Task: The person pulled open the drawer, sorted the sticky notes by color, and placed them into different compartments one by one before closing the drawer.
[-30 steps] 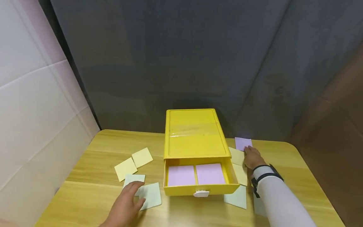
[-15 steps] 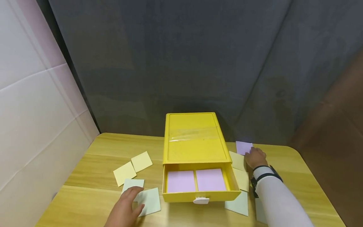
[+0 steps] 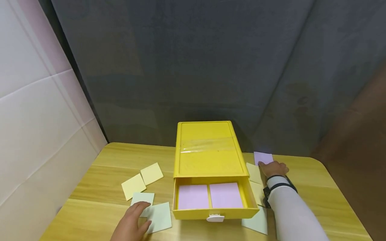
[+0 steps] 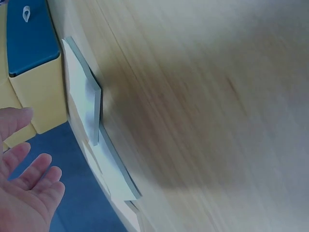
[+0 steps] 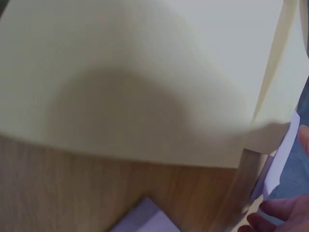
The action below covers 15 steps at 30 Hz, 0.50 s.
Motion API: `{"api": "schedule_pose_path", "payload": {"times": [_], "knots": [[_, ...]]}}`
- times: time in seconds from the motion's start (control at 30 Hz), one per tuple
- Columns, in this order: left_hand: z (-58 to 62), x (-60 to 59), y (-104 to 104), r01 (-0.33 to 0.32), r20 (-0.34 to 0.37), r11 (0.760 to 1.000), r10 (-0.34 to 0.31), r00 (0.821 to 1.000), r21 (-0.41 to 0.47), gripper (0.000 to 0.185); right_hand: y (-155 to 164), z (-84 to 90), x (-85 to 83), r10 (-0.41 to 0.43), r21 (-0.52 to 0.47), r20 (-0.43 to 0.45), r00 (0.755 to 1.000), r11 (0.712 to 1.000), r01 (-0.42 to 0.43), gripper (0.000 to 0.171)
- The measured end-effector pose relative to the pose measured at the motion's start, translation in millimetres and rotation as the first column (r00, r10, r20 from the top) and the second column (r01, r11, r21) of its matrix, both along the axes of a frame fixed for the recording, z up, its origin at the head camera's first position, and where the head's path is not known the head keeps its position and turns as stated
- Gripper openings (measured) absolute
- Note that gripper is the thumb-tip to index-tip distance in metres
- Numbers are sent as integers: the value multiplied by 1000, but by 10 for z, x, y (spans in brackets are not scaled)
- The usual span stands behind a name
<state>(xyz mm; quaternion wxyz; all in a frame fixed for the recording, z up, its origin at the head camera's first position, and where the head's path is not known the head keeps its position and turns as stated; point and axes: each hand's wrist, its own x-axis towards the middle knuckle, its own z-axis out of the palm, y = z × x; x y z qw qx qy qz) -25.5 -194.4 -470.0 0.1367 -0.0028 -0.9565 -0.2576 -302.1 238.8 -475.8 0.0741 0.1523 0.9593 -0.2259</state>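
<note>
My left hand [image 3: 130, 221] has its fingers loosely bent and spread by two mint-green sticky-note pads [image 3: 159, 217] on the table's left side. In the left wrist view, the left palm and fingers [image 4: 46, 174] hold nothing. My right hand [image 3: 273, 168] reaches to a lilac sticky-note pad [image 3: 263, 157] at the back right. There the thumb meets the pad's near edge, with the fingers spread to the right. In the right wrist view, the lilac pad [image 5: 282, 162] lies between thumb and fingers, which stand apart. A yellow box [image 3: 208, 150] has its drawer [image 3: 215, 213] pulled out.
Two lilac pads [image 3: 226, 195] lie side by side inside the drawer. Pale yellow pads [image 3: 133, 186] sit on the left; others [image 3: 254, 172] lie right of the box. A mint-green pad [image 3: 256, 222] is partly behind the drawer front. A dark curtain [image 3: 193, 60] hangs behind the table.
My right hand has turned slightly, its thumb now at the lilac pad's near edge and its fingers farther right. The left hand stays by the mint-green pads. The head view shifted a little.
</note>
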Motion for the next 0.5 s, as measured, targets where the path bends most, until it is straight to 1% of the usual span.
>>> {"api": "schedule_pose_path", "payload": {"times": [0.1,0.2,0.33,0.4,0.5], "knots": [[-9,8,1,-1,12,1000,1,1000,5,49,4,-34,3,-32,-12,30,999,999,32,71],[-24,7,0,1,-3,1000,-1,1000,-4,49,2,-43,2,-34,-2,37,999,999,34,68],[-42,2,-2,5,-11,1000,-5,1000,-13,49,-7,-33,-8,-29,16,9,1000,999,29,63],[-48,-1,-2,6,-6,1000,-7,1000,-12,49,-16,-29,-17,-49,5,-14,999,999,49,62],[-54,-4,3,3,11,1000,-3,1000,-2,50,-38,-24,-21,-103,-30,-57,993,994,102,63]]}}
